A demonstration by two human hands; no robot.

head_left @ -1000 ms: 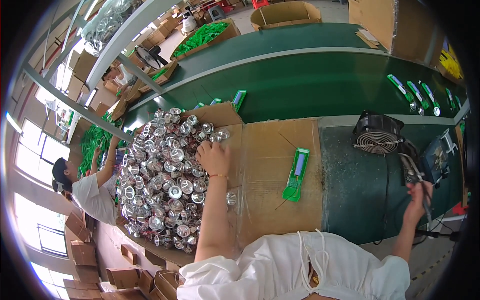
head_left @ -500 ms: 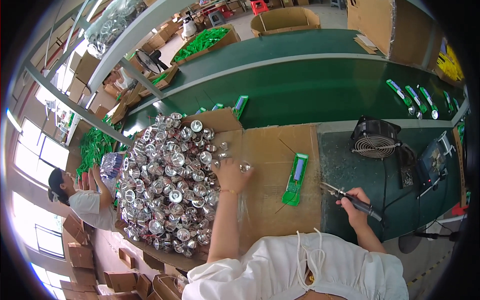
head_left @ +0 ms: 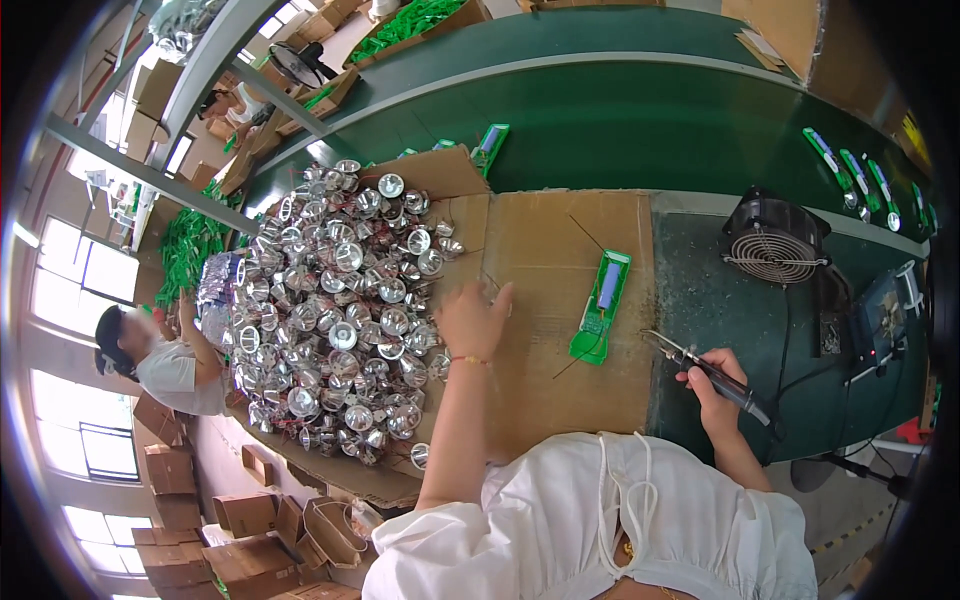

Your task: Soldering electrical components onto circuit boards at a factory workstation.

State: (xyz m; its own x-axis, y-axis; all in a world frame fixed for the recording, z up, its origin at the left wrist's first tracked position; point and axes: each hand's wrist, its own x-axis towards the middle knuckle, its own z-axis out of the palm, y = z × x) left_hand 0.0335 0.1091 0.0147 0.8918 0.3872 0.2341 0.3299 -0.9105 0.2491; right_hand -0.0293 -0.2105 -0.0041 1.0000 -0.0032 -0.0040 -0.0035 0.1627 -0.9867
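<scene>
A big heap of shiny silver metal reflector cups (head_left: 340,310) covers the left of the brown cardboard sheet (head_left: 545,290) on the tabletop. The left hand (head_left: 470,320) hovers at the heap's three o'clock edge, fingers spread, grip loose and empty. At its three o'clock, apart from it, lies a green plastic circuit strip (head_left: 602,305). Further right, the right hand (head_left: 712,385) has its grip closed round a black-handled soldering iron (head_left: 715,375), whose tip points to ten o'clock, near the strip's lower end.
</scene>
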